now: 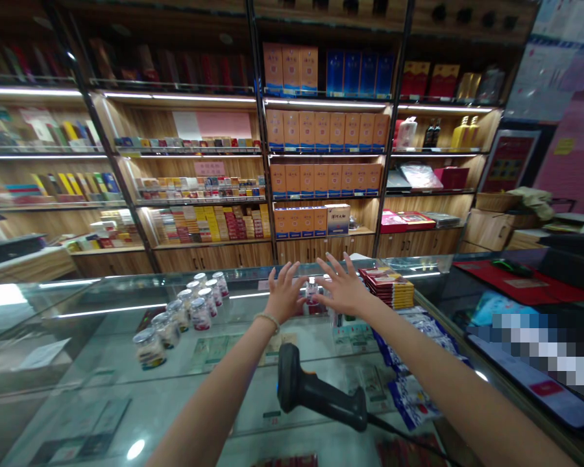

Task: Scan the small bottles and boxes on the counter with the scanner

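Observation:
Both bare hands reach out over the glass counter (253,395). My left hand (285,293), with a light bracelet at the wrist, has its fingers spread and holds nothing. My right hand (343,285) is also spread and holds nothing. A small jar (312,292) with a white lid shows between the two hands, partly hidden by the fingers; whether they touch it I cannot tell. Several lidded jars (200,313) stand in rows left of my left hand. Below the hands a black barcode scanner (321,392) lies on the glass, its cable running to the lower right.
Stacked red and yellow packets (389,287) sit right of my right hand, with blue-and-white packets (413,395) nearer, partly under the right forearm. A phone-like screen (535,379) and red mat (525,282) are at the right. Shelves of boxes (328,130) line the wall.

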The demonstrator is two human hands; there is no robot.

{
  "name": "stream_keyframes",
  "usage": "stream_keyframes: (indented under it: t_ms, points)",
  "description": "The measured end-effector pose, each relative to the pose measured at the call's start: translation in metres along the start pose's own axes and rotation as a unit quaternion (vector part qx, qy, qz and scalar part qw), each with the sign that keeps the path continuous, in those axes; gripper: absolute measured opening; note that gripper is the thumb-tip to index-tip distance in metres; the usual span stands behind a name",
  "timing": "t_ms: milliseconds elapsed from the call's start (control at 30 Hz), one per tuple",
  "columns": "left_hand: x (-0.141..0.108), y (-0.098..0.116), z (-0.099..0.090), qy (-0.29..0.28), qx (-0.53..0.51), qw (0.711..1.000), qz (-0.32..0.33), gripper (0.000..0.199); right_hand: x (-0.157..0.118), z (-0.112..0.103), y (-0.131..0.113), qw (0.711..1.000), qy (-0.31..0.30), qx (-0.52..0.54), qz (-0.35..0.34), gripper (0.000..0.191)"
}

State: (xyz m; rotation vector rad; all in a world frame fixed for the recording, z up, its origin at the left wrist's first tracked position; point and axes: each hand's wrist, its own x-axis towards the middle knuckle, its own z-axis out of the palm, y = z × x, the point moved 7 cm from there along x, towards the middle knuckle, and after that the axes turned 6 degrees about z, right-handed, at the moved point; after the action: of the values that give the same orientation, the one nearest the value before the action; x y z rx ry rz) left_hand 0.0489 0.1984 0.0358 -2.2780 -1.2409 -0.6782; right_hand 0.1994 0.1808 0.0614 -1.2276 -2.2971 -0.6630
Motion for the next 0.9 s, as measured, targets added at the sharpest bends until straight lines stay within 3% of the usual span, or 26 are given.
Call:
stream_keyframes:
  t_ms: [900]
  points:
    - [0.022, -0.008, 0.022, 0.037, 0.027, 0.999, 0.007, 0.05, 0.027, 0.017, 0.022, 0.995, -0.093, -0.01, 0.033, 0.056]
